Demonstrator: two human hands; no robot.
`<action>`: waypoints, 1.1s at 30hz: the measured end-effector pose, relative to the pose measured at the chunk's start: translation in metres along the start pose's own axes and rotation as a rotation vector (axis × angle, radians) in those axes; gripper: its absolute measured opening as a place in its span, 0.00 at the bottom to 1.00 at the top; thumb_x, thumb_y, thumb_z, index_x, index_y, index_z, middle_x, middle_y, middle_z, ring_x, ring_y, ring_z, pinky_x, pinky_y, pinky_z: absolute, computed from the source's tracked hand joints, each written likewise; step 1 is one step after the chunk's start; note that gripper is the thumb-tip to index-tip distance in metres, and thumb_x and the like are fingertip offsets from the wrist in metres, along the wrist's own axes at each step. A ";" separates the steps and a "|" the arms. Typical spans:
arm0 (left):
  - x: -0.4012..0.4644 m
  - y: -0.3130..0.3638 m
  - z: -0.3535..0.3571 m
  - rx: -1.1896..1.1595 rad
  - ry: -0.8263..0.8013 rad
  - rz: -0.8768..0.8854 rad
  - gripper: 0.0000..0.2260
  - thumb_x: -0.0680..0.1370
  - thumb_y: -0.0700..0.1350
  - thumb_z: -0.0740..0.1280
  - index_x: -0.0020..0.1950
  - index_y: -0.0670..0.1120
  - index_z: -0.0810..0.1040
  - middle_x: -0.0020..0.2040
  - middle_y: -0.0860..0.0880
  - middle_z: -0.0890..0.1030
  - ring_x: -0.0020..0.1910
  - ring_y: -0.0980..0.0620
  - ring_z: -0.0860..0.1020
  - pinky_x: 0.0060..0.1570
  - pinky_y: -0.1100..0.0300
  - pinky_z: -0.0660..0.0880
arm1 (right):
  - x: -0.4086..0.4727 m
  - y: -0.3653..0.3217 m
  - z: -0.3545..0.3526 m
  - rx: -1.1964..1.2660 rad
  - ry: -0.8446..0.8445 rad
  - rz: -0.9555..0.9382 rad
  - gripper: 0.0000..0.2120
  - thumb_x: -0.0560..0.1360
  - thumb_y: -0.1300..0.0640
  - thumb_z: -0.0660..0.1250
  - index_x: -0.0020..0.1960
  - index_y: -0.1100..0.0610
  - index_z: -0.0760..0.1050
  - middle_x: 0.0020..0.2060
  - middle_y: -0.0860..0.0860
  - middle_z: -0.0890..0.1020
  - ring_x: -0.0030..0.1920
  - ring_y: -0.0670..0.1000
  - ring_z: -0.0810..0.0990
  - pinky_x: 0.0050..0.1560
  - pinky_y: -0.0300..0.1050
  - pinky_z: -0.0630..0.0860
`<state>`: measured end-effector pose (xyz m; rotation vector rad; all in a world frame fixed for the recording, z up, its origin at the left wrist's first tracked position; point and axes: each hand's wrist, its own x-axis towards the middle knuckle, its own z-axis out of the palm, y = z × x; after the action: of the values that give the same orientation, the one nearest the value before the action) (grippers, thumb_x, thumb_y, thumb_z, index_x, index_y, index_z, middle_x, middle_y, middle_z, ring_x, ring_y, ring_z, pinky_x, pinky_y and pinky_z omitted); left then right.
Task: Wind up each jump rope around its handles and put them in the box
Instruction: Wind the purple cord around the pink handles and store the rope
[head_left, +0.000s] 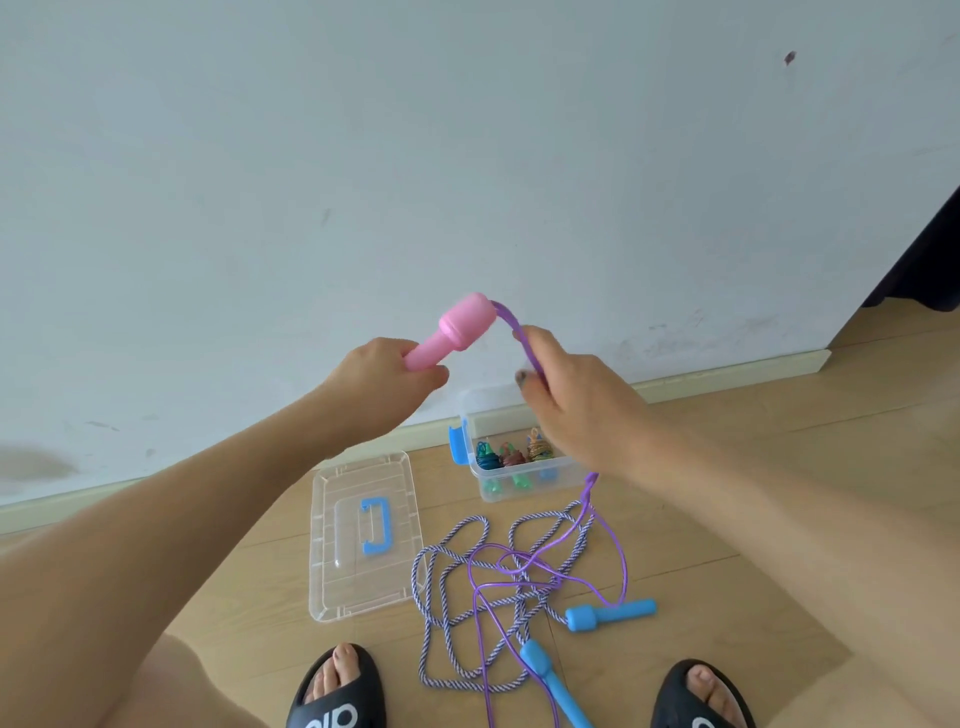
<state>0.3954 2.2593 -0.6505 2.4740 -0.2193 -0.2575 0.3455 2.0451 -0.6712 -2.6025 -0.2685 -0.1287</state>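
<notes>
My left hand (382, 382) grips the pink handle (452, 332) of a jump rope, held up in front of the wall. My right hand (576, 410) pinches the purple cord (519, 338) just past that handle; the cord hangs down behind my hand to loose loops (618, 551) on the floor. A blue-and-white braided rope (441, 582) lies tangled with it, with two blue handles (610, 616) (550, 680). The clear box (519, 488) stands by the wall with several wound ropes (511, 454) inside.
The box's clear lid (332, 571) with a blue handle lies flat on the wood floor, left of the ropes. My feet in black slides (337, 691) (701, 696) stand at the bottom edge. A white wall and skirting board run behind the box.
</notes>
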 end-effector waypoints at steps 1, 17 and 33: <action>0.000 -0.001 0.001 -0.050 -0.019 -0.049 0.13 0.78 0.49 0.65 0.38 0.45 0.67 0.33 0.50 0.69 0.30 0.50 0.64 0.31 0.59 0.62 | -0.002 -0.004 0.006 -0.183 -0.016 -0.011 0.20 0.83 0.55 0.53 0.74 0.56 0.58 0.34 0.51 0.74 0.33 0.56 0.73 0.32 0.49 0.68; -0.008 0.003 0.031 1.019 0.111 0.377 0.12 0.81 0.56 0.55 0.47 0.48 0.66 0.32 0.52 0.64 0.32 0.45 0.70 0.32 0.57 0.63 | -0.011 -0.037 -0.002 -0.213 -0.090 -0.298 0.12 0.78 0.56 0.60 0.36 0.51 0.68 0.35 0.47 0.78 0.37 0.53 0.71 0.35 0.47 0.64; -0.039 0.018 0.029 0.697 0.257 0.932 0.09 0.71 0.51 0.63 0.39 0.46 0.72 0.26 0.51 0.72 0.19 0.43 0.67 0.23 0.63 0.61 | 0.013 0.005 -0.032 0.490 -0.203 0.097 0.29 0.75 0.43 0.71 0.32 0.67 0.69 0.27 0.54 0.66 0.28 0.49 0.62 0.27 0.38 0.60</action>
<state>0.3492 2.2367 -0.6571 2.6813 -1.4869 0.6232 0.3581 2.0264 -0.6439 -2.1342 -0.2128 0.2126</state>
